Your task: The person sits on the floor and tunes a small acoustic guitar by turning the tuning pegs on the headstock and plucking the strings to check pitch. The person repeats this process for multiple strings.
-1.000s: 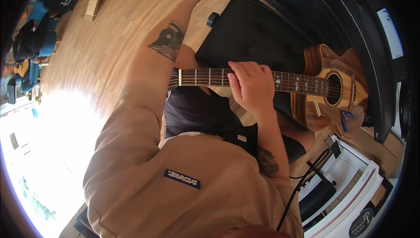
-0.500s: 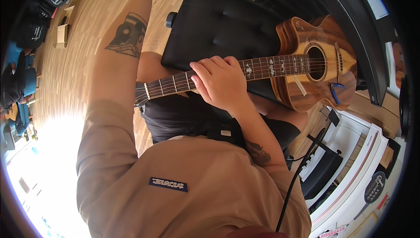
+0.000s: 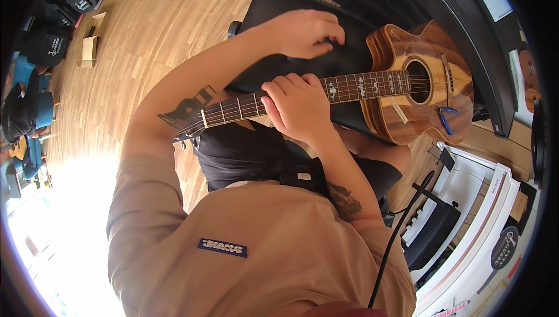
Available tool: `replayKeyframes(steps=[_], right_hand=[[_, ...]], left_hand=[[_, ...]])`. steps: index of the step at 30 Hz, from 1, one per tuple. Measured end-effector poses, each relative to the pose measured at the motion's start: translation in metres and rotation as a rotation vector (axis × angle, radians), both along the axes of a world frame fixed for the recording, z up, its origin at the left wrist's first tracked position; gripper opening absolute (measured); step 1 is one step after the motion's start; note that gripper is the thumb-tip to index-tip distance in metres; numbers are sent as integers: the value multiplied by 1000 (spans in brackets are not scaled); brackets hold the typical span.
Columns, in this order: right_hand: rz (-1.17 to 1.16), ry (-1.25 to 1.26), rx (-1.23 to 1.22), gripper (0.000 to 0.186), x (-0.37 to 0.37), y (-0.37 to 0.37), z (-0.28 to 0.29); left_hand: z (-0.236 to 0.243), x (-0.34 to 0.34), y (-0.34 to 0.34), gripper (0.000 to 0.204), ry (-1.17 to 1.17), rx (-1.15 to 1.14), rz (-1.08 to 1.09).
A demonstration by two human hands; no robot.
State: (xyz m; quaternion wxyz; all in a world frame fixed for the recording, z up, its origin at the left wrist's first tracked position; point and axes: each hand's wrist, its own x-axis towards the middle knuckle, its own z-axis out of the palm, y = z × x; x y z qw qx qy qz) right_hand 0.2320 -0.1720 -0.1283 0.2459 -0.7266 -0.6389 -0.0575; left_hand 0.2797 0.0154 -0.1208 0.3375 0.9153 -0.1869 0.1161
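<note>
An acoustic guitar lies across my lap, its wooden body to the right on a black padded bench and its headstock to the left. My right hand rests over the strings at the middle of the neck, fingers bent round its far edge. Above the bench, beyond the neck, hovers my left hand, its fingers curled in; anything small inside them is hidden. My left forearm passes over the headstock end. Near the bridge, a small blue two-armed tool lies on the guitar's top; its exact kind is unclear.
Behind the guitar body stands a large black piece of furniture. A white keyboard-like unit is at lower right, with a black cable near my right arm. An open cardboard box and black bags sit on the wooden floor at left.
My left arm has bent inward, bringing the left hand from the top edge rightward over the bench. My right hand stays on the neck; the guitar has hardly shifted.
</note>
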Motion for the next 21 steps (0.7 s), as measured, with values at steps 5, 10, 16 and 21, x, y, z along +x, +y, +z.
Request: replayKeyframes(steps=[5,10,16,21], right_hand=[[-8,15,-30,19,-2,-4,1],[-1,-66,50,22,0,-6,-7],[60,41,109,18,0,-2,-2],[66,87,-4,28,-2,-2,1]], left_hand=[[31,-34,-31,14,70,172,-56],[44,-108,-28,16,-21,155,-15],[47,-199,-14,26,118,-84,396],[13,-247,-7,22,-52,24,519]])
